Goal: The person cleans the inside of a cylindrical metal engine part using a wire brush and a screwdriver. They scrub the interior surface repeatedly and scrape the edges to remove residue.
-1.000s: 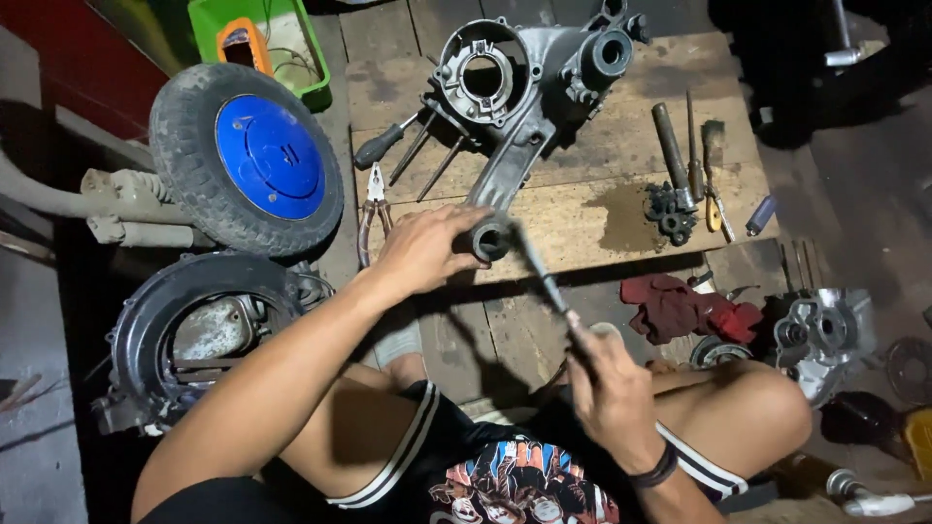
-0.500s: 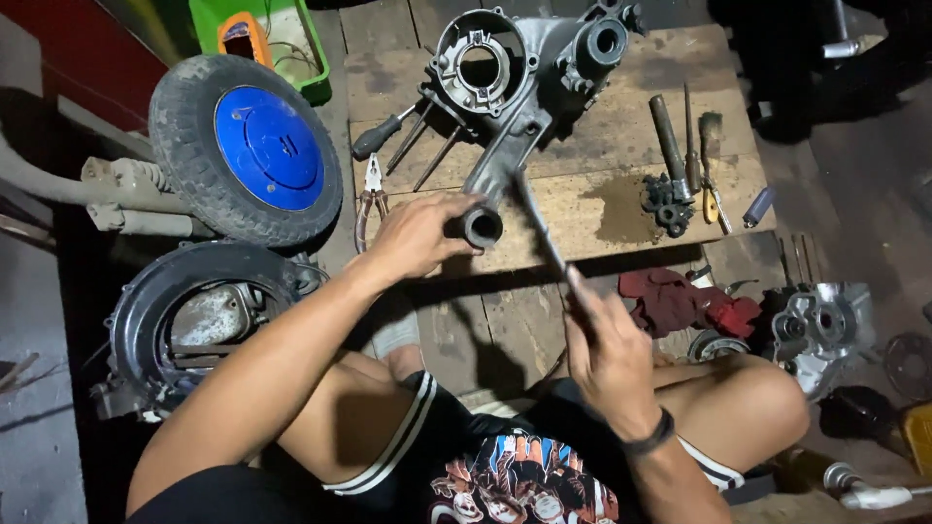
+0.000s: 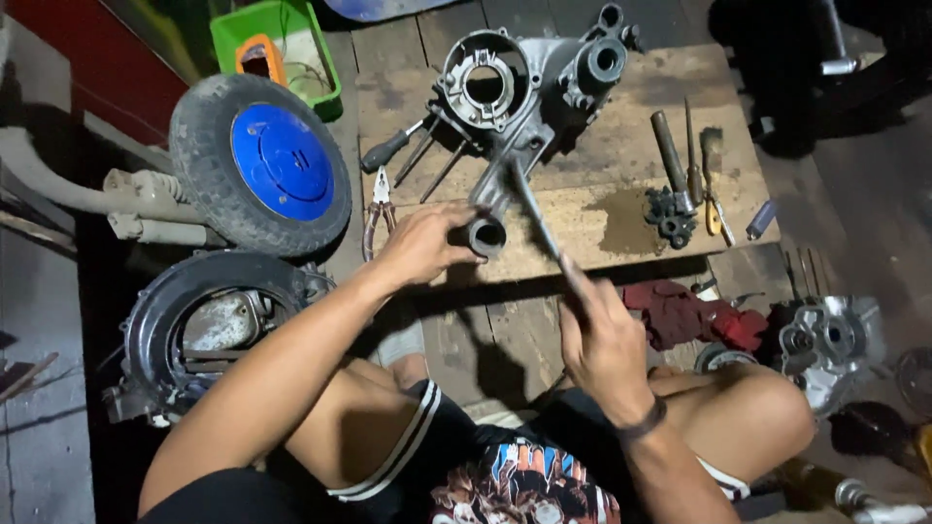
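**Hands on the engine case**

I saw the left hand closed around the tube end of the grey engine case, thumb and fingers wrapped at its open mouth, which I judged was to keep the casting from shifting on the wooden board. The right hand gripped the handle of a thin rod tool, held slanted so its tip met the case just above the left hand. The case lay flat on the board, directly ahead of both hands.

Beyond the left hand lay pliers and a screwdriver, within easy reach. Further left sat a wheel with a blue hub. To the right of the right hand lay a red rag; ahead of it, a small gear and upright-laid tools rested on the board.
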